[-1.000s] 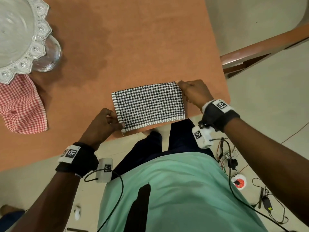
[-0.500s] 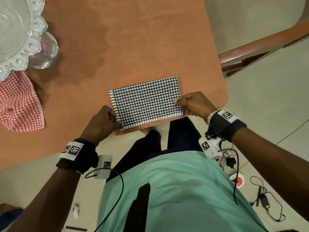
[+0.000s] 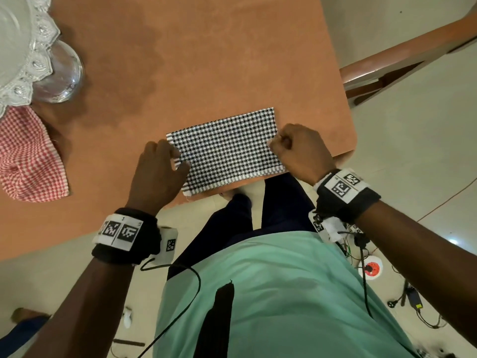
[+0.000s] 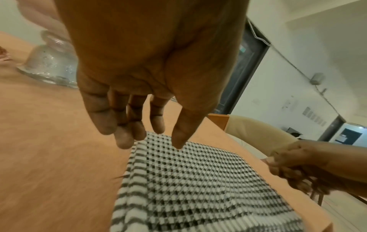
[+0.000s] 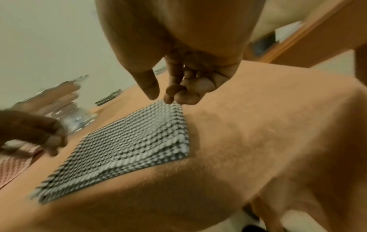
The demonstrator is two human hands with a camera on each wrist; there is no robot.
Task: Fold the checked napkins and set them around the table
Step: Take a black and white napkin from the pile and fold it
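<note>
Folded black-and-white checked napkin [image 3: 227, 148] flat on the orange-brown table [image 3: 206, 60], at the near edge close to the right corner, striped hem toward the body. Left hand [image 3: 157, 171] at the left short end, fingers [image 4: 123, 138] straight and relaxed, thumb tip touching the cloth, grasping nothing. Right hand [image 3: 300, 148] at the right short end, fingers curled, tips down on the far right corner of the napkin; real pinch or only contact: cannot tell. Red checked cloth [image 3: 28, 158] crumpled far left, beside a glass stand [image 3: 58, 73].
</note>
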